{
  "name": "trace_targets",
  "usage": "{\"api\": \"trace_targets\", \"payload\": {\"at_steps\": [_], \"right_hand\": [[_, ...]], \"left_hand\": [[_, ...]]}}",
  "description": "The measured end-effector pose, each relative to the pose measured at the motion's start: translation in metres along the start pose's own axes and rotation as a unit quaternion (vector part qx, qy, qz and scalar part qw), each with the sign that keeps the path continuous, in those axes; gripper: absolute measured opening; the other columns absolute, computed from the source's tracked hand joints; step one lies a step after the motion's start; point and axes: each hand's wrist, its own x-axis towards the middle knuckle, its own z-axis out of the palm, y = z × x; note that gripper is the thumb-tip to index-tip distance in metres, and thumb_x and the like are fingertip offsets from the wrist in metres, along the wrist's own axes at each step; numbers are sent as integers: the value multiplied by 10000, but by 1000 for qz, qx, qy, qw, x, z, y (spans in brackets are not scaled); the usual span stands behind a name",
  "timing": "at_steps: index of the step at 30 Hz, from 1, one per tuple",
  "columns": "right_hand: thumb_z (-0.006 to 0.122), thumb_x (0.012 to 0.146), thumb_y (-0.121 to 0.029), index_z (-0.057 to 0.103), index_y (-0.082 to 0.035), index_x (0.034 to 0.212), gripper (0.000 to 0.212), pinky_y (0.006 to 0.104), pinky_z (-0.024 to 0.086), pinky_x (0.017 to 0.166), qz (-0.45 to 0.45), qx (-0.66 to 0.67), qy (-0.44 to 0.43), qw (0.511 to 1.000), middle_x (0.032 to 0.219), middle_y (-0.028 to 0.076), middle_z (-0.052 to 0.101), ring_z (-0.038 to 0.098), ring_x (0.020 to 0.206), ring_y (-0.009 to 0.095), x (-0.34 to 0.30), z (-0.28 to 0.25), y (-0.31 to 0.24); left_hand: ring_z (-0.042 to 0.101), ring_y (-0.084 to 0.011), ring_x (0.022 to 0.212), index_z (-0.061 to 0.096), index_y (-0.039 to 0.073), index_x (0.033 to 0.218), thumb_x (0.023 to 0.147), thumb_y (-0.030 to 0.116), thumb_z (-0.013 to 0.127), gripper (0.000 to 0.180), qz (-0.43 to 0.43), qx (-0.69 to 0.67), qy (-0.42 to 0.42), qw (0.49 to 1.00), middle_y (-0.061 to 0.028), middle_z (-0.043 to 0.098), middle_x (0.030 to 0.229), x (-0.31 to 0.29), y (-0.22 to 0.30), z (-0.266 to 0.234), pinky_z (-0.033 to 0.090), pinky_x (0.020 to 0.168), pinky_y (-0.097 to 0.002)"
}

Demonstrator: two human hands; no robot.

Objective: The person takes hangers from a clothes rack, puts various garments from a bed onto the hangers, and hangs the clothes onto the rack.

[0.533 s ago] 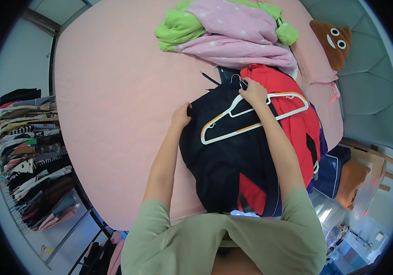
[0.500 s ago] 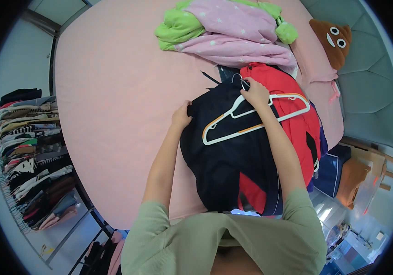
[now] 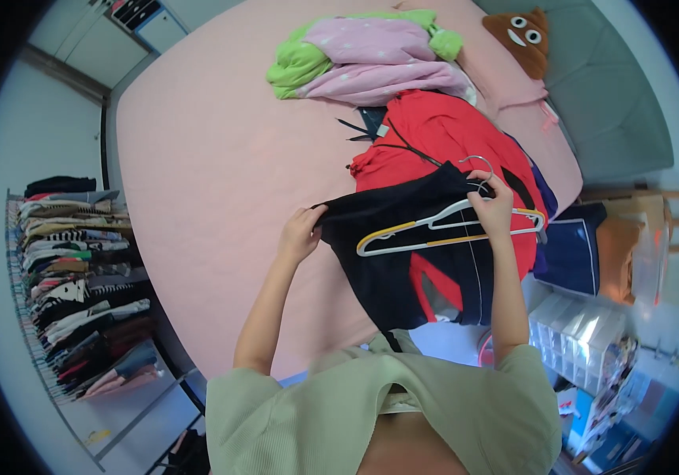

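Observation:
A black garment (image 3: 375,285) with a red and grey panel is stretched between my two hands above the bed's near edge. My left hand (image 3: 301,235) pinches its upper left corner. My right hand (image 3: 493,210) is closed on its upper right part, together with the neck of a white and orange hanger (image 3: 426,245). The hanger lies across the front of the black garment, its metal hook rising above my fingers. Just beyond spreads a red garment (image 3: 442,134) with dark strings, partly covered by the black one.
The pink bed (image 3: 213,198) carries a crumpled pink and green blanket (image 3: 387,47) and a brown plush cushion (image 3: 519,39). Packed clothes hang on a rack (image 3: 86,269) at the left. Clear plastic drawers (image 3: 577,336) and a dark blue box (image 3: 569,257) stand at the right.
The black garment has been lifted and drawn toward me, uncovering more of the red one. My right hand has moved right with the hanger, and the garment's upper edge is now stretched out.

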Motion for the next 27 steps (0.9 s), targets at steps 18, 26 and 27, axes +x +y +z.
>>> {"api": "trace_targets", "payload": {"at_steps": [18,26,27], "right_hand": [[583,785,-110,654,-83,1048,274,202,352,435,146,19,146,978,707,22,614,409,437,32,-244,-181,-25],[437,922,-450,593,-21,691,511,219,188,390,262,211,223,915,497,-42,369,287,409,50,-282,-268,-29],[445,919,-453,570,-26,696,498,223,186,390,248,289,288,879,499,-43,358,281,410,52,-280,-275,-34]], "left_hand": [[572,-286,713,609,88,823,642,-101,564,265,247,-86,40,964,-82,496,865,-1,216,-63,457,610,-375],[557,-266,667,585,81,771,620,-108,525,249,304,-68,13,950,-74,488,840,-26,307,-35,435,571,-347],[557,-266,667,585,81,771,620,-108,525,249,306,-67,13,950,-74,488,840,-30,320,-31,435,571,-347]]}}
